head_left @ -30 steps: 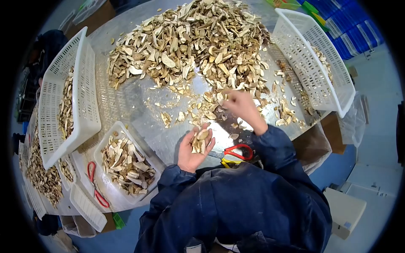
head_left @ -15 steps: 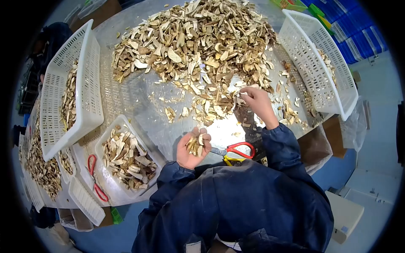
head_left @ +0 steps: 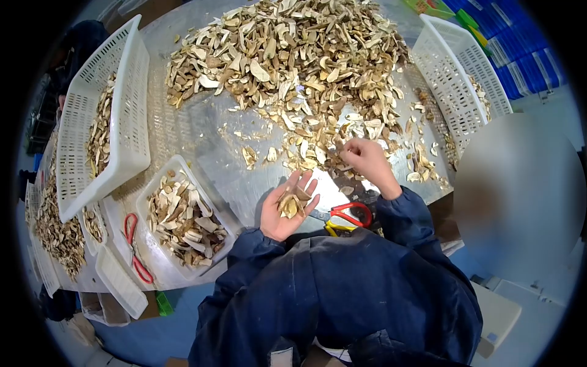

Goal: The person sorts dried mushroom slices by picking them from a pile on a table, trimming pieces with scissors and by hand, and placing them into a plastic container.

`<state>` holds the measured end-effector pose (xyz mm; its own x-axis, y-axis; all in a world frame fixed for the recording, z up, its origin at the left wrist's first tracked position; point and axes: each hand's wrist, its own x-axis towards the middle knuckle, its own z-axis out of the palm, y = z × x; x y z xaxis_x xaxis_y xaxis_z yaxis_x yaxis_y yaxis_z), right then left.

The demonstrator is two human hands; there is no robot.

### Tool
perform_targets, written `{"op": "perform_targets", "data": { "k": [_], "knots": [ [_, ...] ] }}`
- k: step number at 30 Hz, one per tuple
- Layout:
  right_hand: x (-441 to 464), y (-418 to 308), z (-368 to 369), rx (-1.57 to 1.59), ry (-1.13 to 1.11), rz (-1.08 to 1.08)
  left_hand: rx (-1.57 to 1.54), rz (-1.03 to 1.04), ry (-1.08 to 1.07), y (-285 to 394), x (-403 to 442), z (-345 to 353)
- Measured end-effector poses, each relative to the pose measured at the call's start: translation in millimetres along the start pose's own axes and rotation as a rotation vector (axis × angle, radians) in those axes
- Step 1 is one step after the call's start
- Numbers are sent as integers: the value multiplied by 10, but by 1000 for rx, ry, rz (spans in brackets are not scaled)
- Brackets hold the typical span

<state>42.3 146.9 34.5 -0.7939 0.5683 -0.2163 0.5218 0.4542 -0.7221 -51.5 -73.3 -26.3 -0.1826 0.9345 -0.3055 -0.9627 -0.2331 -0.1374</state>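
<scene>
My left hand is palm up with its fingers curled and spread a little, cradling several dried mushroom slices. At the near edge of the large heap of mushroom slices, my right hand has thumb and fingertips pressed together. Whatever its fingertips grip, if anything, is too small to make out. Between the hands and my body lie scissors with red handles and a yellow-handled tool, both partly hidden by my jacket.
Perforated white baskets with slices stand at left and right. A white tray of slices sits near my left, beside red-handled scissors. Blue crates are stacked at upper right. A blurred patch covers the right side.
My left hand's fingers have spread wider, showing the slices on its palm. My right hand has shifted slightly nearer me. The blurred patch has appeared at right.
</scene>
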Motion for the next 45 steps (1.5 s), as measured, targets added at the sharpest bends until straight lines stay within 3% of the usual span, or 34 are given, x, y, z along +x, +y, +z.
{"op": "perform_targets", "data": {
  "k": [2,6,8,10,11,15,16,18,19,20,22,23,25,26,30,33,36,39,42,44,45],
  "knots": [
    [-131,-74,25,294,-170,9,18,0,5,-15,27,24],
    [-183,-176,71,417,-243,-8,14,-8,9,-30,38,21],
    [-257,-252,137,293,-309,-133,35,-25,24,-41,26,52],
    [-181,-291,173,231,-98,-6,6,-58,6,-50,10,18],
    [-71,-227,179,-190,40,-47,-31,-80,-22,-41,9,-62],
    [124,108,371,-355,146,-189,-119,-155,-154,4,33,-215],
    [116,143,334,-223,99,-117,-133,-166,-182,14,39,-234],
    [-24,-130,156,42,-1,33,2,-80,-14,-22,-43,32],
    [-97,-164,140,226,-141,35,71,-39,73,-35,-70,124],
    [-175,-223,157,345,-232,-131,77,-38,75,-39,-72,117],
    [-161,-386,86,128,-289,-52,91,-35,74,-53,-66,113],
    [-73,-344,136,-21,-137,-95,57,-23,121,-67,-85,119],
    [76,-70,357,-296,108,-238,-10,-53,-26,-79,-26,-173],
    [144,56,486,-340,138,-306,-34,-24,-88,-20,-80,-275],
    [221,-55,546,-232,39,-326,-144,61,39,150,-377,-38],
    [196,-14,454,141,36,-167,103,325,6,422,-810,59],
    [134,14,266,541,-85,121,816,874,482,719,-1401,210],
    [77,27,191,640,-110,170,1343,1413,968,933,-1672,147],
    [74,-21,284,745,-223,192,1830,1589,1121,1025,-1745,133],
    [69,-133,413,796,-310,160,1830,1473,1120,1038,-1738,64],
    [56,-242,467,934,-371,255,1848,1448,1110,1015,-1727,91]
  ]
}}
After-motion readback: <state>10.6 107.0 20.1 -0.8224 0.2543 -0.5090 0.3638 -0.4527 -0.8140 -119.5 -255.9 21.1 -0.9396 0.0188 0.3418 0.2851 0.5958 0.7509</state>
